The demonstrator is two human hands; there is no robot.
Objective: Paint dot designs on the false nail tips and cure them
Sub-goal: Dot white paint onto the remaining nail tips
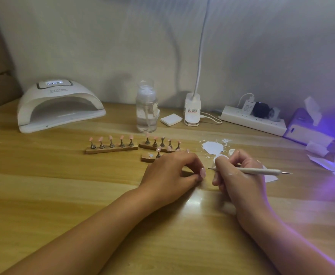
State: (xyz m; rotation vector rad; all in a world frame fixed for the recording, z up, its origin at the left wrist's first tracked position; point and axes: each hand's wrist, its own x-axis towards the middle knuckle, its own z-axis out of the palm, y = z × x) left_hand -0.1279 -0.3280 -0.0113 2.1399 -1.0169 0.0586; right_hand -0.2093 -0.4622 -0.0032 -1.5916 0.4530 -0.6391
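Left hand [170, 173] on light wooden table [63, 185], fingers curled, apparently pinching pale pink false nail tip [202, 172]. Right hand [240, 175] grips white double-ended dotting pen [262, 171]; its metal point just beside the nail tip, between the hands.

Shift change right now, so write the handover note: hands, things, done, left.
Left hand: fingers pinch one pink nail tip.
Right hand: holds the dotting tool, point aimed at that tip.
White paint puddle lies beyond the right hand; other tips stand on the wooden holders; curing lamp sits far left.
Done: no dots visible on any tip.
Left: dot them all, then cure.
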